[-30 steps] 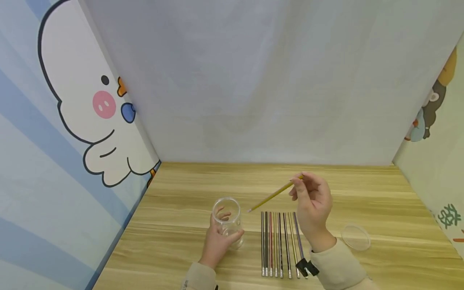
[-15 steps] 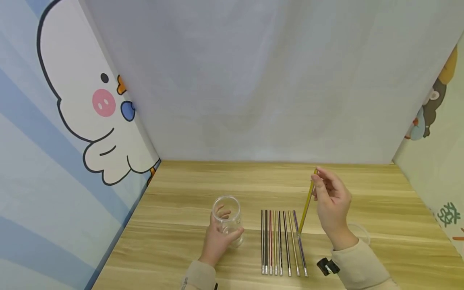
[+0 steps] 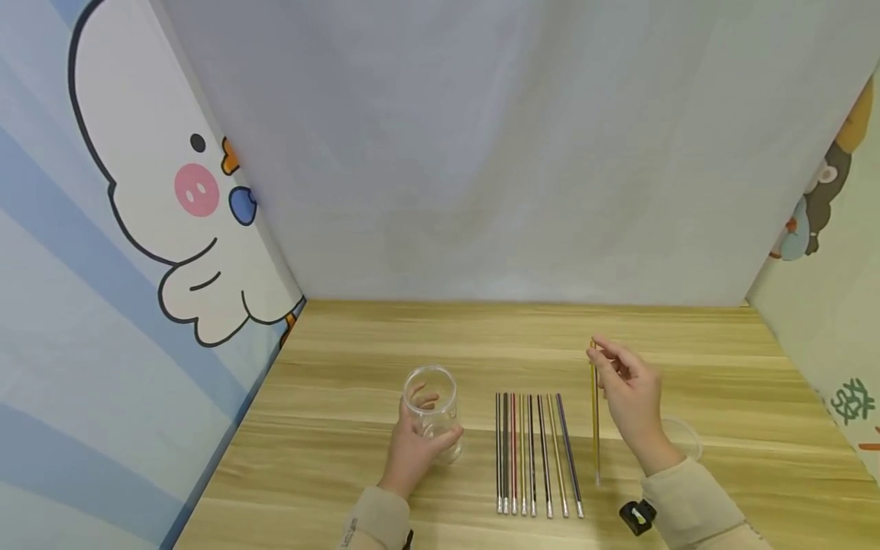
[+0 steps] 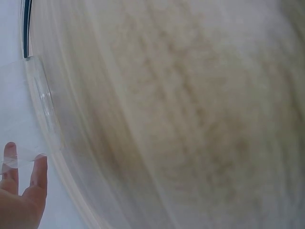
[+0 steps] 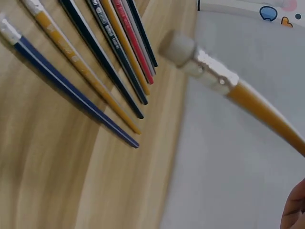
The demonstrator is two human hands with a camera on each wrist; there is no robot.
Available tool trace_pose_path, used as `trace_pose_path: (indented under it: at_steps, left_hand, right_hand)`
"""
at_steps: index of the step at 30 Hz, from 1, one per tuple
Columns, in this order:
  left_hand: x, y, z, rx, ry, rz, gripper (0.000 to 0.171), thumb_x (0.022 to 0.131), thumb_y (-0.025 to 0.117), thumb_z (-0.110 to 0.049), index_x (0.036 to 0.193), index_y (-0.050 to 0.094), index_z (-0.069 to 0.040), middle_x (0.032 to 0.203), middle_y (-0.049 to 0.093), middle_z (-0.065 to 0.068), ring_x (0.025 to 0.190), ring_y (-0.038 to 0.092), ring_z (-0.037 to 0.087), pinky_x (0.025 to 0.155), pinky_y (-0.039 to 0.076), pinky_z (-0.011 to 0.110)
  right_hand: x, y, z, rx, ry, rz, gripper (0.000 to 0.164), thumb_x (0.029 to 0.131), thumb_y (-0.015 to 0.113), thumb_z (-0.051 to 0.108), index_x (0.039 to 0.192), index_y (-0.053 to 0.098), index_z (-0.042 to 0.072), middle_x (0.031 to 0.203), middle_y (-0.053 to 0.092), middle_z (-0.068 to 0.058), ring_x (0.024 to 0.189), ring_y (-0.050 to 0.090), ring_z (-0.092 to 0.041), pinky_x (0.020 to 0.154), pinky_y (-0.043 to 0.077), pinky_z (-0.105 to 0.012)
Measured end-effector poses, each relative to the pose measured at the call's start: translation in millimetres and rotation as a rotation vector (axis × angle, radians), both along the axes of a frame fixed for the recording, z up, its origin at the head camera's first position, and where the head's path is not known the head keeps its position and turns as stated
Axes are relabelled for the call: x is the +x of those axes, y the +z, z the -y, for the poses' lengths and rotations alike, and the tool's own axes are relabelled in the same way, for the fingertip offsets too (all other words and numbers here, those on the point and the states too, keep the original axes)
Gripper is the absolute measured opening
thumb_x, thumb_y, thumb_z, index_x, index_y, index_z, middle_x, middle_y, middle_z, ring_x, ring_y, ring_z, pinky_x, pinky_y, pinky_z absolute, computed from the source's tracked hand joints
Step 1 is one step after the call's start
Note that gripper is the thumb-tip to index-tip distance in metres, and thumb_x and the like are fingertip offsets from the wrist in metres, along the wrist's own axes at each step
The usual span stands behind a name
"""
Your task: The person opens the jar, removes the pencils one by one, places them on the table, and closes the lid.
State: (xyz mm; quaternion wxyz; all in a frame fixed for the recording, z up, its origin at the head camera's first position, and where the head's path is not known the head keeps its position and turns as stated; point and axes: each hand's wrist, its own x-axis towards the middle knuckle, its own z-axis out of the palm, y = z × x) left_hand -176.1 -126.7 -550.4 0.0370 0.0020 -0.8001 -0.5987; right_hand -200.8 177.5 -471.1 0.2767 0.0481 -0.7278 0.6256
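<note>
My left hand (image 3: 407,458) grips a clear jar (image 3: 440,420) with an open top, fingers and thumb round its sides. The left wrist view shows part of the jar's wall (image 4: 43,100) beside the fingers. Between thumb and fingertips of my right hand (image 3: 634,401) is a yellow pencil (image 3: 595,428), pinched by its upper end. It hangs nearly upright, eraser (image 5: 178,47) downward, right of a row of pencils; whether it touches the table cannot be told. That row holds several pencils in dark, red, yellow and purple-blue (image 3: 570,456), eraser ends toward me.
A round clear lid (image 3: 694,443) lies on the wooden table (image 3: 385,328), partly behind my right wrist. A pale curtain (image 3: 522,153) stands along the back edge. Printed cartoon panels (image 3: 137,153) flank both sides.
The right hand has carried the yellow pencil from near the jar's mouth to the right, past the row. The pencil has swung from slanted to nearly upright and lower. The left hand stays put.
</note>
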Motion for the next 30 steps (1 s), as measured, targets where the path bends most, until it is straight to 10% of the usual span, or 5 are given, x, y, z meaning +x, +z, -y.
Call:
trace_pose_path:
  at_steps: [13,21,30]
  left_hand:
    - [-0.5,-0.7,-0.7,0.011,0.003,0.009,0.092,0.072,0.088,-0.023,0.145,0.033,-0.031,0.14,0.053,0.004,0.126,0.052,0.035,0.098,0.053,0.054]
    - [0.0,-2.2,-3.1,0.015,0.011,0.02,0.092,0.071,0.088,-0.024,0.145,0.033,-0.03,0.139,0.054,0.004,0.124,0.054,0.034,0.099,0.052,0.054]
    - [-2.3,-1.2,1.0,-0.004,0.002,0.013,0.095,0.072,0.088,-0.024,0.148,0.031,-0.022,0.141,0.053,0.008,0.124,0.053,0.037,0.097,0.053,0.054]
  right_hand:
    - [-3.2,-53.6,-10.4,0.097,-0.005,0.302,0.025,0.094,0.068,0.011,0.114,0.07,-0.005,0.076,0.06,0.021,0.052,0.05,-0.004,0.041,0.043,-0.016]
    - [-9.3,-69.0,-10.9,0.13,-0.002,0.444,0.028,0.094,0.067,0.012,0.118,0.069,-0.002,0.089,0.071,-0.008,0.06,0.055,-0.005,0.046,0.045,-0.018]
    - [-23.1,-80.6,-6.0,0.228,0.046,0.53,0.032,0.095,0.066,0.016,0.121,0.066,-0.003,0.094,0.069,-0.014,0.069,0.054,-0.006,0.057,0.048,-0.018]
